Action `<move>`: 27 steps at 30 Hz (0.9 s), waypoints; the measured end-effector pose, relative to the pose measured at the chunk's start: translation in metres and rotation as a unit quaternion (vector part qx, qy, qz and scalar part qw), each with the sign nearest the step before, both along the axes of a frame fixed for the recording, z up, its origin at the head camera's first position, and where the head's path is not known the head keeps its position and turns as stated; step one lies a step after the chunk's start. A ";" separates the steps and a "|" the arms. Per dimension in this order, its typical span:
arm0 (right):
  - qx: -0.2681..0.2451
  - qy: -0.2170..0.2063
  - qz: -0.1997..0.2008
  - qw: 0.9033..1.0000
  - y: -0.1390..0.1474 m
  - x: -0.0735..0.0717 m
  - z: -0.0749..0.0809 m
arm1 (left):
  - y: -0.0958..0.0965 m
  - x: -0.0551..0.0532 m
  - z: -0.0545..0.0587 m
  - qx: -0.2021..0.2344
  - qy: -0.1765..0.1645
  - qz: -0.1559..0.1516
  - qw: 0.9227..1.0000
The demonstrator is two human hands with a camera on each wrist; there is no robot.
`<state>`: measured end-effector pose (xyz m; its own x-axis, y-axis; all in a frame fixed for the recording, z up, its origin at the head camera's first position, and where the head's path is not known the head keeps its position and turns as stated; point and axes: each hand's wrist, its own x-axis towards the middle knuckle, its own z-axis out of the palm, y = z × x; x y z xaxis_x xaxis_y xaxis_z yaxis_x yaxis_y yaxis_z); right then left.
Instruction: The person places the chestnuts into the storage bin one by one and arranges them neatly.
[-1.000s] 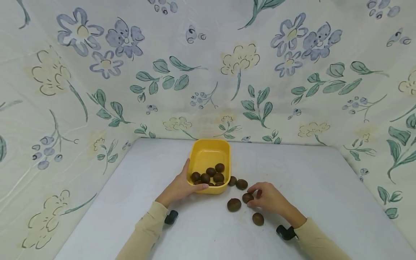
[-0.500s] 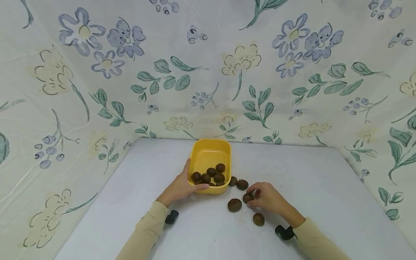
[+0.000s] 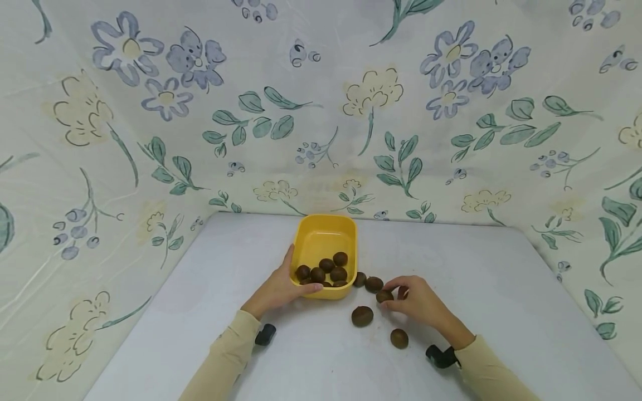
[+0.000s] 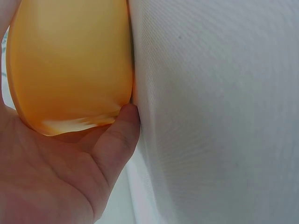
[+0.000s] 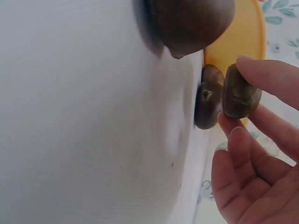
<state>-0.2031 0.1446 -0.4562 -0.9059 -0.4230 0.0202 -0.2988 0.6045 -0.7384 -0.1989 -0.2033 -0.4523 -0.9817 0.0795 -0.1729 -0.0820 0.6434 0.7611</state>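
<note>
In the head view my left hand grips the near left corner of a yellow container, thumb across its front. The left wrist view shows that thumb low on the container's wall, close to the table. Several dark brown, rounded, chestnut-like pieces lie in the container's near end. My right hand pinches one brown chestnut-like piece between thumb and fingertips, its other fingers loosely bent. Two similar pieces sit beside the container's right front corner. Another brown piece lies left of the right hand.
One more brown piece rests on the white table below the right hand. A floral cloth rises behind and beside the table. Each wrist carries a small black camera.
My right hand has moved slightly up and away in the head view, bringing the pinched piece nearer the two by the container. The left hand and container hold still.
</note>
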 end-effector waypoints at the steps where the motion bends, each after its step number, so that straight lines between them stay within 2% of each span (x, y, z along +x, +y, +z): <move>1: -0.003 0.001 -0.004 1.000 0.000 0.000 0.000 | 0.000 0.000 0.000 -0.001 -0.002 0.001 1.000; 8: -0.033 0.002 -0.023 0.999 0.000 -0.004 0.002 | 0.002 0.000 0.000 -0.008 -0.013 0.009 1.000; 17: -0.101 0.007 -0.038 0.994 -0.004 -0.009 0.009 | 0.001 0.000 0.001 -0.001 0.000 0.001 1.000; 27: -0.122 -0.011 -0.085 0.989 -0.021 -0.015 0.019 | -0.001 0.001 -0.002 0.005 0.003 0.000 1.000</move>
<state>-0.2178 0.1234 -0.4368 -0.9649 -0.2496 0.0819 -0.1901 0.4481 -0.8736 -0.1982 -0.2042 -0.4539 -0.9828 0.0813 -0.1658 -0.0769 0.6364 0.7675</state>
